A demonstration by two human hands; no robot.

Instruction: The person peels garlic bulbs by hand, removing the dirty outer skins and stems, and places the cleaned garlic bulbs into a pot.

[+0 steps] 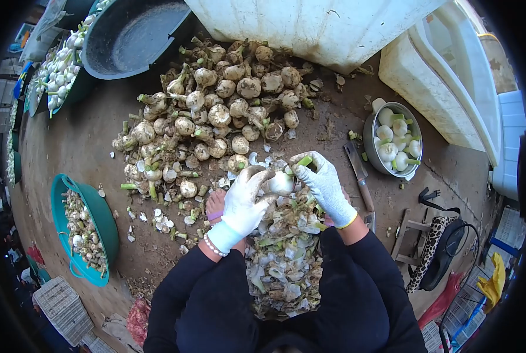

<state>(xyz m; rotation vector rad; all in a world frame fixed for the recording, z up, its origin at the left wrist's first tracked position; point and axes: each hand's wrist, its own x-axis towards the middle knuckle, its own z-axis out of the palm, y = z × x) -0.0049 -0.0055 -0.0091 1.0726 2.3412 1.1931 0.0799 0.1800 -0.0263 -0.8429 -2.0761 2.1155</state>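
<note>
Between my two gloved hands is a white peeled bulb (281, 183) with a short green stem. My left hand (245, 197) is curled round the bulb's left side. My right hand (321, 182) pinches the green stem at the upper right. Beyond them lies a heap of unpeeled, soil-covered bulbs (219, 115). Below the hands, between my legs, is a pile of peeled skins (283, 259). A metal pot (373, 139) to the right holds several peeled bulbs (399, 138). A cleaver (357, 167) with a wooden handle lies on the floor between my right hand and the pot.
A teal basket (113, 235) with small bulbs stands at the left. At the upper left are a black tub (136, 38) and tubs of white bulbs (63, 73). White containers (433, 88) stand at the top and upper right. A small wooden stool (410, 238) is at the right.
</note>
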